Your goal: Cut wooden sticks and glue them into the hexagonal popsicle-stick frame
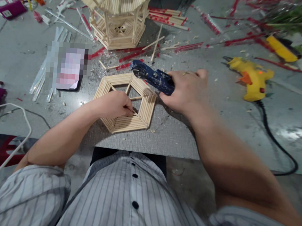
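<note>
A flat hexagonal frame of wooden sticks point(143, 107) lies on the grey table near its front edge. My left hand point(115, 105) rests over the frame's open middle, fingers pinched on a thin wooden stick point(130, 108) inside it. My right hand point(186, 91) is closed around the handles of blue cutting pliers point(151, 75), whose jaws point left over the frame's far right corner.
A stick-built pavilion model point(116, 16) stands behind the frame. A yellow glue gun point(250, 77) with a black cord lies to the right. Loose sticks, red wrappers point(187, 47) and clear glue sticks point(40, 80) litter the table. A phone point(68, 68) lies at left.
</note>
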Available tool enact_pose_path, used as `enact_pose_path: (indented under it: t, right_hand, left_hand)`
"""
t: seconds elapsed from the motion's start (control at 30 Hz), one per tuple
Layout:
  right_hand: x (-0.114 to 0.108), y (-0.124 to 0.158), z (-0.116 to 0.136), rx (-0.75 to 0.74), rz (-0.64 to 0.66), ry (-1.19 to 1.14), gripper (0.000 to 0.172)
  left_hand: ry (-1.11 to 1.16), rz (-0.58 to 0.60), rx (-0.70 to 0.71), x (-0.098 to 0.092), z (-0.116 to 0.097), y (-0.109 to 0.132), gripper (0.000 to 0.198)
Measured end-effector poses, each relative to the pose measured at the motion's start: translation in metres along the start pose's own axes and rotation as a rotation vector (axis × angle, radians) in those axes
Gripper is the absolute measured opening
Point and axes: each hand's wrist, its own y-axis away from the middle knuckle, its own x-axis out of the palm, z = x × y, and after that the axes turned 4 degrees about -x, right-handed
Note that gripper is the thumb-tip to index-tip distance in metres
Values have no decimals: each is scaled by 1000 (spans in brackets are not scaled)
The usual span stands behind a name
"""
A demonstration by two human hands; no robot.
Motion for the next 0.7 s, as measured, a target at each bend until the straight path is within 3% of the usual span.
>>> enact_pose_path:
  t: [0.7]
  right_hand:
    - [2, -1, -2, -2, -13, -2, 49]
  left_hand:
    - [47, -9, -17, -1, 1, 0, 23]
